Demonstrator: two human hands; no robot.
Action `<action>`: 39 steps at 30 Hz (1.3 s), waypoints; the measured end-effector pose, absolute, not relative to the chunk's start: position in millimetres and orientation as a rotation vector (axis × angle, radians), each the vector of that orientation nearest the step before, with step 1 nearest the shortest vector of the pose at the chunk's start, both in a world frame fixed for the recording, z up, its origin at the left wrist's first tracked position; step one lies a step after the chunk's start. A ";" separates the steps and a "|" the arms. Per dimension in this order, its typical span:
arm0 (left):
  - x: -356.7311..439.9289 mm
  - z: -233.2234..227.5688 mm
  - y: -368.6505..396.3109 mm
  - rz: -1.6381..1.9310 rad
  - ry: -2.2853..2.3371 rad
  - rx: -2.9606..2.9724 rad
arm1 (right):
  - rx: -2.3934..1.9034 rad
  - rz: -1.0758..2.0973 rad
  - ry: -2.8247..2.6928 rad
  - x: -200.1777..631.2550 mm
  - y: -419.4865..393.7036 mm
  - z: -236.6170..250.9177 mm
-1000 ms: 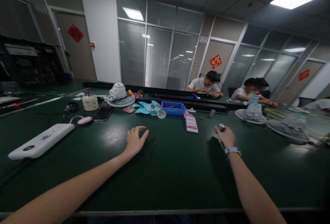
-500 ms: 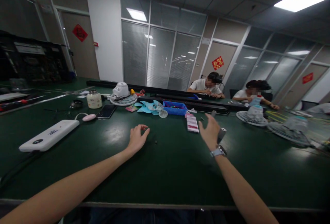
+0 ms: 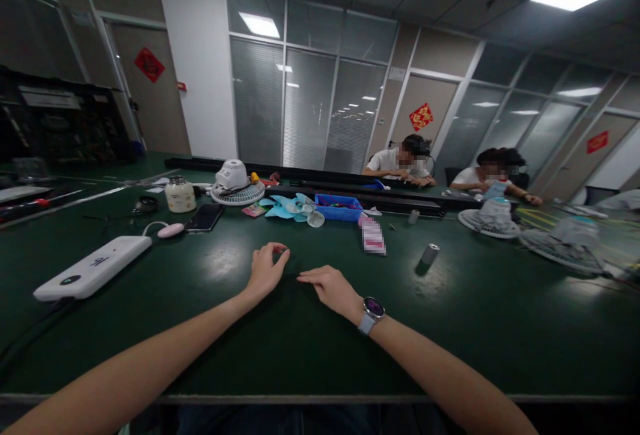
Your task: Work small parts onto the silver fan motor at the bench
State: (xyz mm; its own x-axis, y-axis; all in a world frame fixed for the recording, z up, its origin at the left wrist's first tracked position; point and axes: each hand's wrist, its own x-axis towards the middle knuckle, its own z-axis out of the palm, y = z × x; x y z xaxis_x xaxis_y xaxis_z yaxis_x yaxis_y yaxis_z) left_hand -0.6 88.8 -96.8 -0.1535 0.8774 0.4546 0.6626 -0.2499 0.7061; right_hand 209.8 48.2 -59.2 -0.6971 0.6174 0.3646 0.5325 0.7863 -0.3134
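Cylinder (image 3: 429,253): on table (image 3: 300,355), beyond and right of your right grip (image 3: 330,283), apart; axis pointing away.
Right grip: flat, empty, nearer.
Left grip (image 3: 267,268): thumb and forefinger pinched; contents unclear.

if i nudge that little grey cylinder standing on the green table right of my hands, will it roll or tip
The grey cylinder stands on end and leans slightly, so a sideways nudge would probably tip it. Once on its round side it would likely roll on the smooth green table. It looks like metal, so perhaps heavy for its size.
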 end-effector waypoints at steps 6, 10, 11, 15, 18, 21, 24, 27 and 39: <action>-1.5 -95.4 87.7 1.364 1.725 1.852 | -0.938 -0.109 -2.290 266.0 80.8 -37.6; -1.3 -95.8 88.8 1.349 1.698 1.871 | -1.197 -0.375 -1.652 367.9 113.9 -22.1; -1.1 -95.9 88.9 1.339 1.703 1.874 | -1.260 -0.406 -1.518 393.5 119.5 -21.2; -0.9 -95.4 88.6 1.314 1.719 1.874 | -1.462 -0.350 -1.279 464.1 130.9 -30.8; -1.3 -94.0 86.8 1.308 1.711 1.872 | -1.570 -0.298 -1.273 481.0 134.1 -44.2; -1.8 -92.4 85.3 1.302 1.704 1.868 | -1.657 -0.323 -1.293 482.3 135.6 -52.1; -2.4 -92.4 85.7 1.290 1.693 1.875 | -1.708 -0.334 -1.294 480.3 134.5 -53.0; -3.0 -93.8 87.6 1.289 1.687 1.885 | -1.764 -0.338 -1.254 479.5 132.3 -51.9; 0.1 -92.4 84.4 1.317 1.709 1.878 | -1.877 -0.235 -1.162 485.0 137.7 -71.6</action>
